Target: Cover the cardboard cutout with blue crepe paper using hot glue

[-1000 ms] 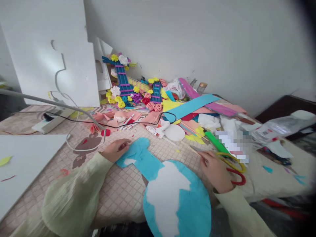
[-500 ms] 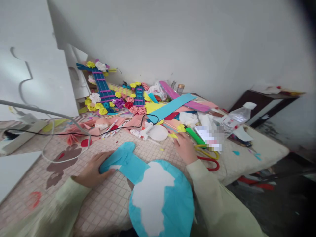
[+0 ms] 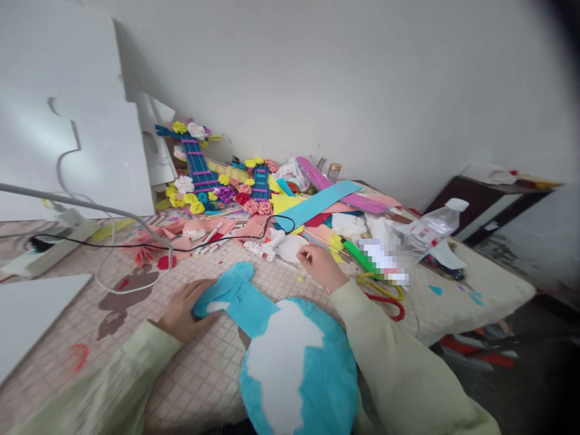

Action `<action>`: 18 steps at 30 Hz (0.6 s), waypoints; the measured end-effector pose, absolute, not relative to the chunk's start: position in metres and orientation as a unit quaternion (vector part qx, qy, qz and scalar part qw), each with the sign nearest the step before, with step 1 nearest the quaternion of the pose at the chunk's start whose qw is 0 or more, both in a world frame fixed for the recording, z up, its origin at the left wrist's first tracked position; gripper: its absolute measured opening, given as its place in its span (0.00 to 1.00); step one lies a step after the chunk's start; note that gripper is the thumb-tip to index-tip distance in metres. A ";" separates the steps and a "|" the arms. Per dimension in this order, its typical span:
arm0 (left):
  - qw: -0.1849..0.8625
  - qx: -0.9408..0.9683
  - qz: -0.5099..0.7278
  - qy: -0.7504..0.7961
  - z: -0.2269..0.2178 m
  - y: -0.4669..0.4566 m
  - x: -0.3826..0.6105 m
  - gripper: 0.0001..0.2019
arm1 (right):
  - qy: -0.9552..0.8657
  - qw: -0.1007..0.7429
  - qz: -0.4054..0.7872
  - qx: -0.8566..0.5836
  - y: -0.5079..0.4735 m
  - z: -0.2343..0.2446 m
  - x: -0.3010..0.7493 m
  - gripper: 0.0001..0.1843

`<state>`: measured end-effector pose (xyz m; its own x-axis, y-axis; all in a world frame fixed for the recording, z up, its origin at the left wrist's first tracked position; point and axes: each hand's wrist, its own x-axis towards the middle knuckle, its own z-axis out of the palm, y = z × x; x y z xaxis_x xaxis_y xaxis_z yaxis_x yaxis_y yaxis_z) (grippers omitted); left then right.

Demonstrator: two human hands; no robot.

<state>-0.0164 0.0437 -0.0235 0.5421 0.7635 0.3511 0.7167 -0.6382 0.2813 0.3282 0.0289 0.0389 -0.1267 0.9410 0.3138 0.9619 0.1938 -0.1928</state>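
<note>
A white cutout (image 3: 330, 374) with a round body and a long neck lies low in the middle, partly covered in blue crepe paper. Around the end of its neck, my left hand (image 3: 188, 309) is closed, thumb at the near edge and fingers on the far side. My right hand (image 3: 322, 267) is over the table beyond the round body, its fingers curled together; whatever they may hold is hidden. Close to those fingers are a white disc (image 3: 290, 246) and a white glue gun (image 3: 270, 245). Scissors (image 3: 390, 308) with red and yellow handles lie beside my right wrist.
Flower-decorated blue paper guitars (image 3: 198, 169) stand at the back. Coloured strips (image 3: 324, 204), a green tube (image 3: 357, 257) and a plastic bottle (image 3: 437, 223) crowd the right. A black cable (image 3: 149, 248) crosses the left, near a power strip (image 3: 49, 248).
My right hand has moved left from the yellow scraps toward the white disc, and its fingers have curled together. My left hand keeps hold of the neck. The whole view has shifted slightly.
</note>
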 end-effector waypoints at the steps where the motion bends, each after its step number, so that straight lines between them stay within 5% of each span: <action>1: 0.054 0.876 0.228 0.421 -0.023 0.043 -0.016 0.29 | -0.764 0.172 -0.029 -0.621 0.040 0.039 0.322 0.11; 5: 0.067 0.877 0.225 0.420 -0.024 0.041 -0.014 0.29 | -0.811 0.117 -0.045 -0.571 0.081 0.036 0.301 0.22; 12: 0.104 0.867 0.194 0.447 -0.020 0.037 -0.011 0.30 | -0.857 0.054 -0.061 -0.508 0.109 0.028 0.287 0.23; 18: 0.117 0.868 0.186 0.446 -0.019 0.036 -0.010 0.31 | -0.887 0.079 -0.019 -0.455 0.105 0.040 0.286 0.21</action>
